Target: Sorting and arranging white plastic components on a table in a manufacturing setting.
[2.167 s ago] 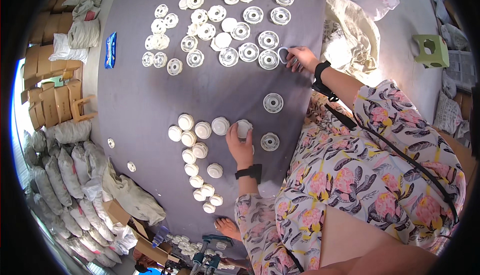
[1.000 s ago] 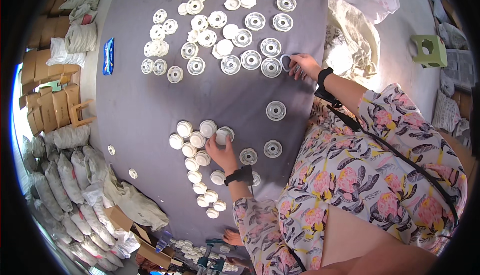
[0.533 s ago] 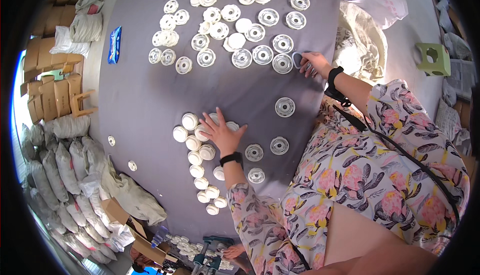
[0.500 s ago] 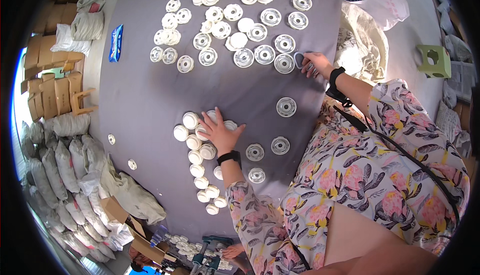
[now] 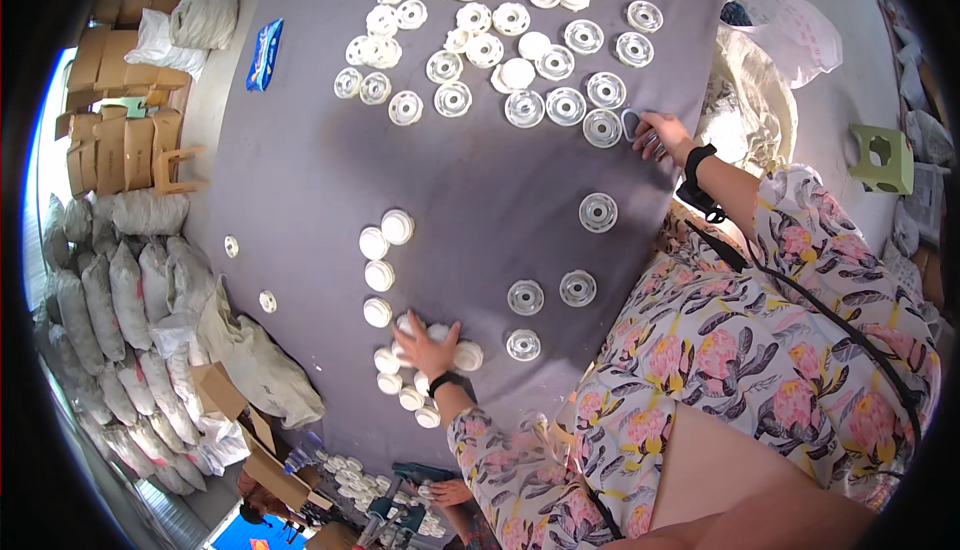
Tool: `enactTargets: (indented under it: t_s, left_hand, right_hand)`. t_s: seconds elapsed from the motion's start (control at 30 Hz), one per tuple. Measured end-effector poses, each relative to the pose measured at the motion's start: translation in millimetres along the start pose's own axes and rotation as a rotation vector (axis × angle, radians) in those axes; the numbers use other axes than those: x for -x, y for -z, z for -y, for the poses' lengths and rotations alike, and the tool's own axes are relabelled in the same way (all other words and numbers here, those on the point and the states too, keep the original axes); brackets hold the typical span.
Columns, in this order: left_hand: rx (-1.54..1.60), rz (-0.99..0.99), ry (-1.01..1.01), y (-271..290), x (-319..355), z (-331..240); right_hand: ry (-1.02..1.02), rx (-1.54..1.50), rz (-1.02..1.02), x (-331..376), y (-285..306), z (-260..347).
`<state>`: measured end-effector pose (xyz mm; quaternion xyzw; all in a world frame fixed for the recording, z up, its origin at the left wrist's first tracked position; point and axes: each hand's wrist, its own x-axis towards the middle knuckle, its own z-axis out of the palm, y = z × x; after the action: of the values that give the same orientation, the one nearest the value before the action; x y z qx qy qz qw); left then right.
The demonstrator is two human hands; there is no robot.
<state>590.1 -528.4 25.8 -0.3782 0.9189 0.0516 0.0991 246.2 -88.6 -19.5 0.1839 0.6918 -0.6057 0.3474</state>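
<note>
My left hand [image 5: 430,352] lies with fingers spread over a cluster of white round plastic caps, partly covering several of them. One cap [image 5: 467,355] sits beside its thumb, and others [image 5: 388,382] lie along its lower left. A loose line of caps [image 5: 379,275] runs up the table from there. At the right table edge, my right hand [image 5: 660,136] is closed round a small tool with a grey oval loop handle [image 5: 630,124]; the rest of it is hidden by the fingers. Right by the loop lies a white wheel-like disc [image 5: 602,128] with a ringed centre.
Many more discs [image 5: 453,99] cover the far part of the grey table [image 5: 470,190]. A blue packet [image 5: 264,54] lies at the far left. A woven sack [image 5: 750,100] stands off the right edge. Near the bottom, another person's hand [image 5: 450,492] is beside a green-handled device.
My left hand has moved down toward me and some caps near it have shifted the same way. My right hand still grips the loop-handled tool. The whole view has shifted slightly.
</note>
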Motion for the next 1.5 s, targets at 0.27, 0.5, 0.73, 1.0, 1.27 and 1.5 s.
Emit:
enactTargets:
  t_s: [0.27,0.5,0.73,1.0,1.27,1.5]
  left_hand:
    - [0.099,-0.257,-0.170,19.8,-39.3,-28.9]
    - [0.204,-0.232,-0.778,48.9,-153.9,-247.1]
    - [0.185,-0.268,-0.665,32.9,-198.2,-321.0]
    - [0.498,-0.059,-0.787,34.7,-164.2,-388.7]
    - [0.361,-0.051,-0.797,29.9,-148.6,-333.4]
    - [0.872,-0.047,-0.553,49.8,-119.8,-300.5]
  right_hand:
    - [0.001,-0.044,-0.009,17.3,-4.4,3.1]
    - [-0.020,-0.071,-0.015,22.9,-10.9,2.4]
    - [-0.052,-0.110,-0.010,24.4,-11.5,2.7]
    - [-0.071,-0.115,-0.020,30.9,-7.1,8.8]
    - [-0.060,-0.138,0.023,24.5,-8.7,3.8]
    - [-0.068,-0.106,-0.004,29.6,-5.9,8.5]
